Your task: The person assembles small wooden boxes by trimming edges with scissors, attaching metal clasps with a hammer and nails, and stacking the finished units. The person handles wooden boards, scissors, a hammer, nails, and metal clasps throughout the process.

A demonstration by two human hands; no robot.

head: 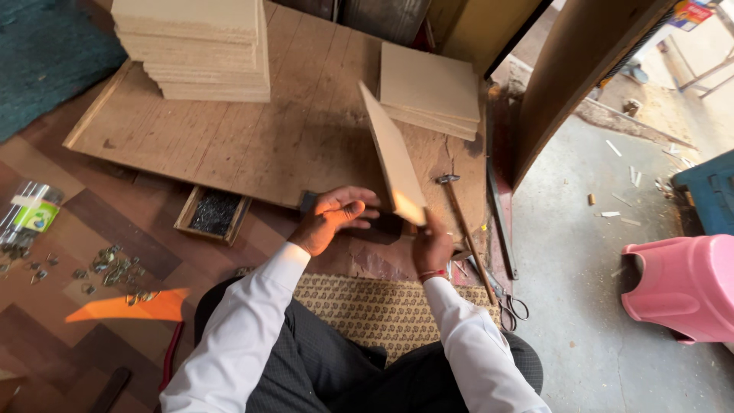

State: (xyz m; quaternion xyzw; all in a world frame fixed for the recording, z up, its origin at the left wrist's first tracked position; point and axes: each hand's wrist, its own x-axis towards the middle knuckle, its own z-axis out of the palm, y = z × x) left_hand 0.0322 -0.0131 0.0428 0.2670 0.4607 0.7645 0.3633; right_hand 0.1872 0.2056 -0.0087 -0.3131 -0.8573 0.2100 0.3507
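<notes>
Right hand (433,246) gripping tilted board (393,157)

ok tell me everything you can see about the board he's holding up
The board is a thin, pale, rectangular panel that looks like plywood or pressed wood, plain and unfinished. It is tilted on edge above the wooden work surface, its lower corner in the grip of the right hand. The left hand is open beside it, not clearly touching.

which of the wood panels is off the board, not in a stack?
The panel gripped by the right hand, tilted on edge; the others lie flat in two stacks.
</notes>
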